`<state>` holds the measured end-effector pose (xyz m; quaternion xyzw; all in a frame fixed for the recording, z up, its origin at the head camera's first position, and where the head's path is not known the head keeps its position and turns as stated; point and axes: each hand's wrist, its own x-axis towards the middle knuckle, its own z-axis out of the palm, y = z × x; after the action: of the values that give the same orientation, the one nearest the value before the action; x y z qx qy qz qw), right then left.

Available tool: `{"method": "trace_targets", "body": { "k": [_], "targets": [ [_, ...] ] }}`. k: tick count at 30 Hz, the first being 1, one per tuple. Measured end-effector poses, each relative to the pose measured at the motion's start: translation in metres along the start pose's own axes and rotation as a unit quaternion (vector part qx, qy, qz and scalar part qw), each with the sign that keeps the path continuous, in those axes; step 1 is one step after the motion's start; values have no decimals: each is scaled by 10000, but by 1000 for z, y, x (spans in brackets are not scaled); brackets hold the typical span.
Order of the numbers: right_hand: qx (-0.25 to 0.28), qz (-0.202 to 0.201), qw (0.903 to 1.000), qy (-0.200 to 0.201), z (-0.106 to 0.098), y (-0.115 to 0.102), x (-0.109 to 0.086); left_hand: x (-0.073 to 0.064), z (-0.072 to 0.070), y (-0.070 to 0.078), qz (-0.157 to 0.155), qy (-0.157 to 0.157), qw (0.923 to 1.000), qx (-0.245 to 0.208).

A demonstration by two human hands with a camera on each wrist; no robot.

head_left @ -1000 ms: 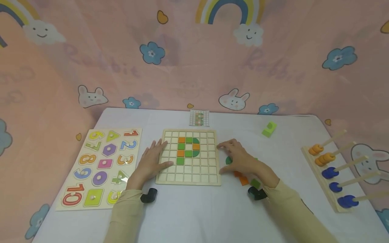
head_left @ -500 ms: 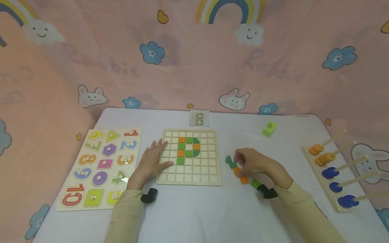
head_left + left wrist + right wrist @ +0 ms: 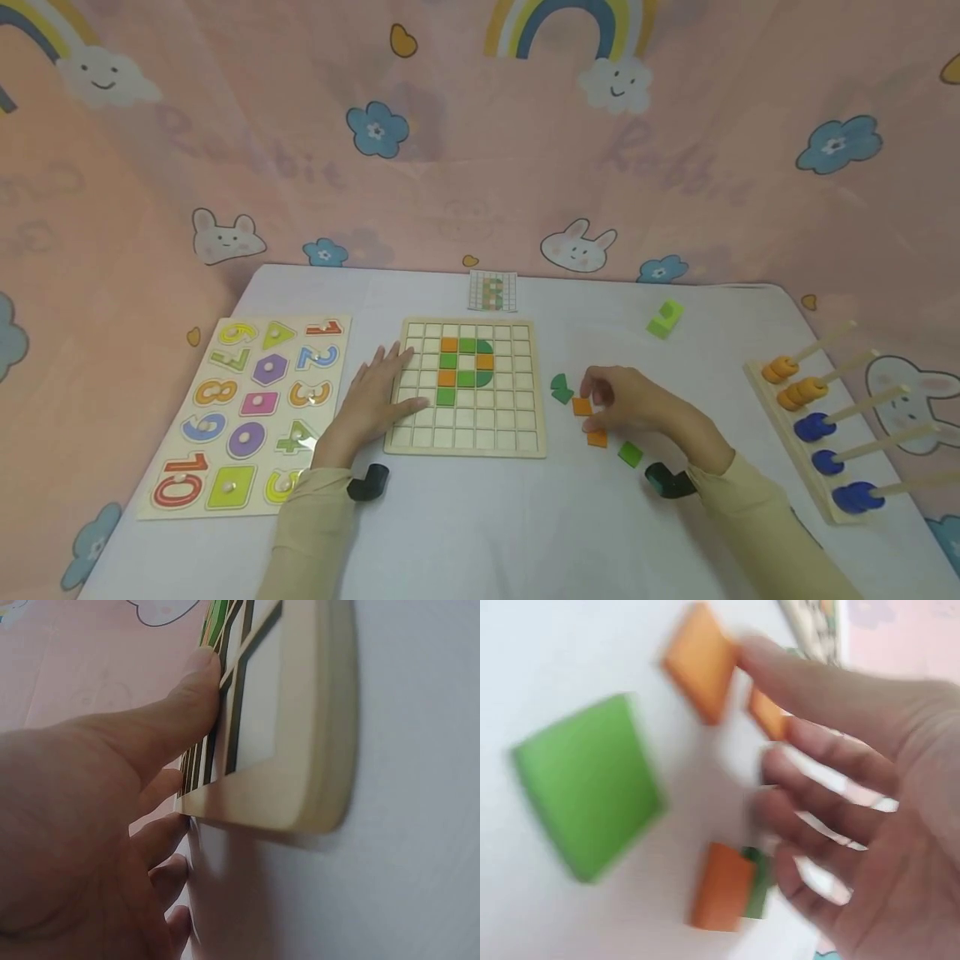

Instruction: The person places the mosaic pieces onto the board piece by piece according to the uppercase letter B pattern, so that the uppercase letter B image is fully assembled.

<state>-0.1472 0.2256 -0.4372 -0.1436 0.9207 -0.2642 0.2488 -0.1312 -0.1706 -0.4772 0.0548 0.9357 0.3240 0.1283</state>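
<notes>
My left hand (image 3: pixel 375 398) lies over the left edge of a wooden grid board (image 3: pixel 465 448), fingers spread and thumb (image 3: pixel 180 712) on its frame and squares. Orange and green tiles in the board form a P-like shape. My right hand (image 3: pixel 633 404) is over the loose tiles to the right of the board, fingers loosely bent. Its thumb tip is right at an orange tile (image 3: pixel 700 660), and a second orange tile (image 3: pixel 765 714) shows by the index finger. Another orange tile (image 3: pixel 721 889) lies below the other fingers, overlapping a green piece (image 3: pixel 757 881). A green square (image 3: pixel 631 454) lies nearer me.
Two dark green rounded pieces (image 3: pixel 561 389) lie by the board's right edge. A pattern card (image 3: pixel 492 292) sits behind the board. Light green blocks (image 3: pixel 665 319) stand at the back. A number puzzle (image 3: pixel 245 417) is on the left, a peg stand with beads (image 3: pixel 806 446) on the right.
My right hand has moved right from beside the board to the loose tiles. The orange tiles and dark green pieces have shifted slightly and spread apart. My left hand stays put.
</notes>
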Motion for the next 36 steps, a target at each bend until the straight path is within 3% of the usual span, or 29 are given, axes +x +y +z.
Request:
{"method": "trace_targets", "body": {
  "k": [11,17,22,32,36],
  "targets": [
    [376,-534,9977,186,14,-5,6,0,-1,0,-11,-10,10000,8],
    [694,-1089,9893,674,22,-14,15,0,-1,0,-19,17,10000,-6],
    [928,-1252,9828,990,34,-31,28,1,-1,0,-27,42,10000,19],
    [1439,-1527,9716,1097,60,-68,56,1,-1,-1,-44,69,10000,25],
    [1401,-1540,9704,1223,66,-79,62,0,-2,0,-58,57,10000,22]
  ]
}}
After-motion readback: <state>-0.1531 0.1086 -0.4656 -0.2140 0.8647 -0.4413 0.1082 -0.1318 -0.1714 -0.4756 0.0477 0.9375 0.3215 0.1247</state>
